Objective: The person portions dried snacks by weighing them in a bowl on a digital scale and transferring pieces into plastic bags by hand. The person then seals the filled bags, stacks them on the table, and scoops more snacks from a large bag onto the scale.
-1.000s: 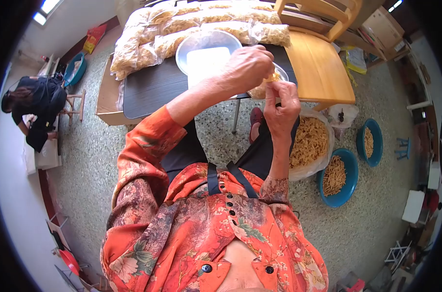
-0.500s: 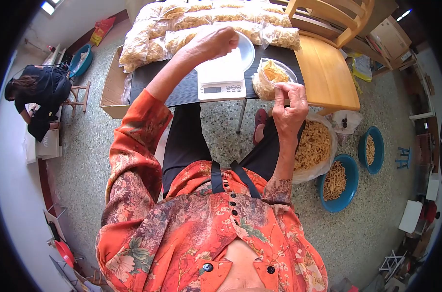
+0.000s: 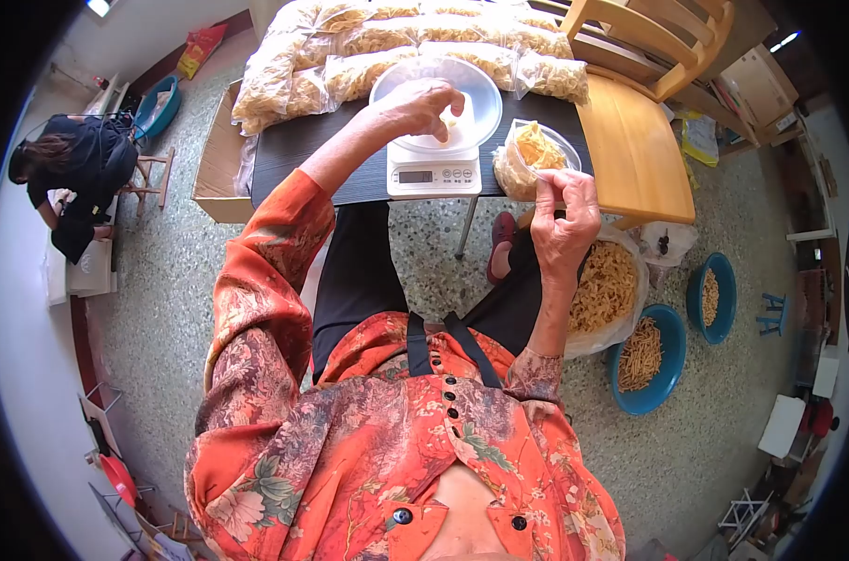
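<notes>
Over the clear bowl [image 3: 485,93] on the white kitchen scale [image 3: 434,175], my left hand [image 3: 426,109] curls its fingers downward. Something small and pale shows by its fingertips, too unclear to name. My right hand [image 3: 566,220] pinches the near edge of an open plastic bag [image 3: 510,174] at the table's right front corner. Yellowish dried strips [image 3: 539,147] fill that bag's mouth. Beyond the bowl, several filled clear bags [image 3: 373,75] lie in rows on the dark table [image 3: 298,154].
Right of the table is a wooden chair [image 3: 630,140]. On the floor stand a large bag of dried strips [image 3: 607,285], a blue basin of sticks [image 3: 669,374] and a smaller basin [image 3: 723,323]. An open carton [image 3: 217,178] and another person [image 3: 83,168] are at left.
My left hand has come down and nearer over the bowl, its fingers now pointing lower. My right hand stays at the bag's edge. The view has shifted slightly.
</notes>
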